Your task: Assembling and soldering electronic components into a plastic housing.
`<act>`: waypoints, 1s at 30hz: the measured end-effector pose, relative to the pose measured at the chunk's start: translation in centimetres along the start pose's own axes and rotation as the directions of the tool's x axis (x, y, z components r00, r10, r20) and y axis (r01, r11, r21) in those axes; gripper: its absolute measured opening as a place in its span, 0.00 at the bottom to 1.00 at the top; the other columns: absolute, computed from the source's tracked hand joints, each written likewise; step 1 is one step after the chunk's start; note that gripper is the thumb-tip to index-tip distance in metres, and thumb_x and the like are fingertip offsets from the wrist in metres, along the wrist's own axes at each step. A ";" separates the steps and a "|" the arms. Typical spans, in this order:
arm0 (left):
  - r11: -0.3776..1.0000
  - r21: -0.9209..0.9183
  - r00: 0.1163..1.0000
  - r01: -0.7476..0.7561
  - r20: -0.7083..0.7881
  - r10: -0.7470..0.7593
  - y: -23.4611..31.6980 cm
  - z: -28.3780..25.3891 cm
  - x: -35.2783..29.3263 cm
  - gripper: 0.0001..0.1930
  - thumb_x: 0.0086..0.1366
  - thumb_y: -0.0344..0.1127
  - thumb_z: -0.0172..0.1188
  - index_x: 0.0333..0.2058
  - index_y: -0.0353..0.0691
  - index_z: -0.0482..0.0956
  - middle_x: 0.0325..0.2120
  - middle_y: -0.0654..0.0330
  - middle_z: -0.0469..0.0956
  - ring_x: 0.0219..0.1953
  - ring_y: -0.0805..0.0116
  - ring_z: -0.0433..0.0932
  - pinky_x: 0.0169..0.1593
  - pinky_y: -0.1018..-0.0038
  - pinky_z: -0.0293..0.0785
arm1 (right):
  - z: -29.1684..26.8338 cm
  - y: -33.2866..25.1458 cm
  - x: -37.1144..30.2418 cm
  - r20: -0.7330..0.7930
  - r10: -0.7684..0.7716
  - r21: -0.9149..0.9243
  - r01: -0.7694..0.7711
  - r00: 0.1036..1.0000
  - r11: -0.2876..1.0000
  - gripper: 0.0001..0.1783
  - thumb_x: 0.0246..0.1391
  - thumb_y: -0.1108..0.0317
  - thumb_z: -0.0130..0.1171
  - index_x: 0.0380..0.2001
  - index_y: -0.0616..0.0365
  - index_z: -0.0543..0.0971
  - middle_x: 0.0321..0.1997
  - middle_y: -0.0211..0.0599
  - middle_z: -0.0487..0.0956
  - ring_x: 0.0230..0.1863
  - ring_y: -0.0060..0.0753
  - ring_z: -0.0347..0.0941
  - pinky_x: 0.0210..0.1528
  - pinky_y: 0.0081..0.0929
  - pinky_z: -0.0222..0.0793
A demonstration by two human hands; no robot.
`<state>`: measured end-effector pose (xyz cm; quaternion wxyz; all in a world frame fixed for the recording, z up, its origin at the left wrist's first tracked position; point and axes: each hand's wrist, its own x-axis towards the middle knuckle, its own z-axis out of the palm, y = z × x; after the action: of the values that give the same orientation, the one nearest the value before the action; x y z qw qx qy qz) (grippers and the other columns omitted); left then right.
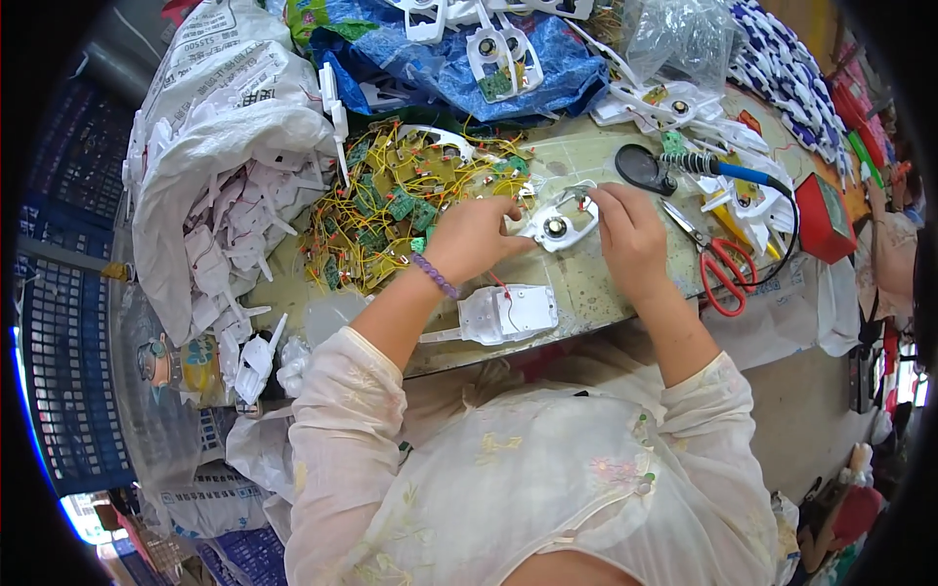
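A white plastic frame (574,237) with a round black-centred part set in it lies on the bench between my hands. My left hand (476,237), with a purple bead bracelet at the wrist, grips its left end between thumb and fingers. On the other side my right hand (635,239) has its fingertips closed on the frame's upper right edge. Whether a smaller piece is pinched there too is too small to tell. Nearer to me rests a white plastic housing (528,310) with a thin red wire. Left of the frame spreads a heap of green circuit boards (376,210) with yellow wires.
A blue-handled soldering iron (733,170) sits beside a round black dish (642,168). Red-handled scissors (721,273) and a red box (826,217) are at the right. A white sack (161,215) of plastic housings stands left; more frames lie on a blue bag (576,73).
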<state>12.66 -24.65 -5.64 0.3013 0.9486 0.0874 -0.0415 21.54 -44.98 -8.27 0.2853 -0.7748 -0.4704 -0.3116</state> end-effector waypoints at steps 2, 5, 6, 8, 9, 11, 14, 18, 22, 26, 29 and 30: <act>0.996 -0.079 0.997 -0.039 -0.076 0.033 -0.2 0.3 0.5 0.18 0.52 0.47 0.66 0.36 0.39 0.81 0.27 0.55 0.81 0.30 0.58 0.79 0.36 0.66 0.74 | 0.7 0.2 -0.5 -0.098 0.033 0.117 -0.022 0.995 0.993 0.15 0.41 0.80 0.56 0.36 0.60 0.78 0.41 0.40 0.77 0.40 0.43 0.77 0.38 0.31 0.75; 0.865 -0.499 0.998 -0.043 -0.057 0.016 -0.5 -0.2 1.0 0.17 0.64 0.40 0.58 0.49 0.39 0.77 0.33 0.61 0.81 0.31 0.73 0.77 0.34 0.75 0.73 | 0.2 -0.3 0.0 -0.053 0.003 0.228 0.009 0.999 0.974 0.15 0.41 0.82 0.58 0.37 0.59 0.78 0.42 0.40 0.78 0.39 0.43 0.77 0.39 0.32 0.75; 0.768 -0.639 0.999 0.040 0.047 -0.013 0.1 -0.7 0.9 0.18 0.67 0.39 0.54 0.53 0.39 0.74 0.35 0.66 0.80 0.33 0.78 0.75 0.34 0.79 0.72 | 0.1 -0.4 -0.1 -0.049 0.006 0.233 0.006 0.999 0.973 0.15 0.41 0.82 0.58 0.37 0.59 0.78 0.42 0.40 0.78 0.39 0.43 0.77 0.39 0.32 0.75; 0.686 -0.723 0.988 0.081 0.147 0.039 0.6 -0.4 0.9 0.20 0.68 0.39 0.53 0.56 0.40 0.71 0.36 0.68 0.78 0.34 0.80 0.74 0.33 0.81 0.72 | 0.0 -0.3 -0.1 0.041 -0.015 0.329 0.000 0.999 0.944 0.15 0.41 0.82 0.59 0.36 0.59 0.79 0.42 0.42 0.78 0.39 0.43 0.77 0.39 0.32 0.76; 0.657 -0.750 0.980 0.080 0.181 0.088 0.7 -0.2 1.0 0.20 0.68 0.39 0.53 0.56 0.40 0.70 0.35 0.68 0.77 0.34 0.80 0.74 0.33 0.82 0.72 | 0.0 -0.2 -0.1 0.044 -0.013 0.330 -0.002 0.999 0.944 0.15 0.41 0.82 0.59 0.36 0.59 0.79 0.42 0.42 0.78 0.39 0.43 0.77 0.39 0.32 0.76; 0.672 -0.733 0.970 0.107 0.226 0.092 0.6 -0.1 1.1 0.18 0.67 0.37 0.55 0.53 0.39 0.73 0.32 0.69 0.76 0.32 0.80 0.73 0.32 0.82 0.71 | 0.2 -0.2 0.0 0.041 0.012 0.390 -0.027 0.999 0.921 0.16 0.44 0.82 0.59 0.39 0.58 0.78 0.41 0.38 0.78 0.38 0.40 0.78 0.41 0.29 0.75; 0.524 -0.827 0.952 0.206 0.293 0.088 0.1 -0.2 0.8 0.12 0.65 0.35 0.59 0.43 0.36 0.75 0.31 0.67 0.76 0.29 0.80 0.74 0.33 0.81 0.72 | 0.5 -1.7 -0.3 0.142 0.454 0.672 -0.423 0.879 0.608 0.16 0.51 0.80 0.58 0.45 0.59 0.75 0.40 0.34 0.77 0.36 0.33 0.77 0.42 0.25 0.74; 0.319 -0.918 0.967 0.235 0.253 0.015 0.1 0.3 0.3 0.12 0.64 0.35 0.59 0.44 0.37 0.75 0.33 0.65 0.77 0.33 0.77 0.77 0.34 0.80 0.73 | -0.6 -3.4 -1.1 0.591 0.689 0.684 -0.713 0.419 -0.153 0.16 0.54 0.75 0.60 0.45 0.64 0.71 0.41 0.35 0.75 0.37 0.25 0.76 0.40 0.21 0.73; 0.507 -0.835 0.963 0.215 0.267 0.030 0.9 0.8 -0.7 0.11 0.64 0.34 0.59 0.44 0.38 0.75 0.36 0.65 0.78 0.35 0.76 0.78 0.37 0.79 0.73 | 0.1 -5.3 -0.9 0.532 0.682 0.749 -0.654 0.502 -0.104 0.15 0.53 0.72 0.62 0.42 0.66 0.71 0.39 0.37 0.78 0.35 0.21 0.75 0.35 0.17 0.71; 0.789 -0.590 0.969 -0.168 -0.245 0.023 0.1 0.4 -2.7 0.10 0.61 0.33 0.60 0.40 0.35 0.76 0.34 0.60 0.79 0.36 0.67 0.77 0.37 0.72 0.73 | -0.3 -2.9 -1.6 0.510 0.633 0.704 -0.706 0.583 0.083 0.11 0.54 0.73 0.61 0.40 0.65 0.75 0.37 0.31 0.78 0.35 0.18 0.73 0.37 0.17 0.69; 0.949 0.271 0.861 -0.164 -0.431 0.272 0.3 -2.7 -7.3 0.07 0.56 0.30 0.61 0.34 0.37 0.77 0.31 0.55 0.77 0.34 0.55 0.75 0.38 0.65 0.71 | -1.8 -0.6 -2.0 0.498 0.542 0.595 -0.721 0.677 0.355 0.12 0.53 0.74 0.60 0.41 0.64 0.76 0.36 0.32 0.78 0.36 0.21 0.73 0.40 0.20 0.68; 0.938 0.330 0.889 -0.103 -0.393 0.235 1.0 -3.1 -9.0 0.06 0.55 0.30 0.62 0.32 0.37 0.78 0.30 0.54 0.77 0.34 0.52 0.75 0.38 0.63 0.71 | -2.2 0.0 -1.8 0.491 0.458 0.539 -0.672 0.741 0.508 0.12 0.53 0.73 0.60 0.41 0.64 0.75 0.36 0.33 0.78 0.37 0.22 0.73 0.40 0.21 0.68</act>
<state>4.07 -24.92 -1.37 0.1295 0.9731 0.0599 0.1806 20.42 -47.54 -8.23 0.5662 -0.7578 -0.3039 0.1132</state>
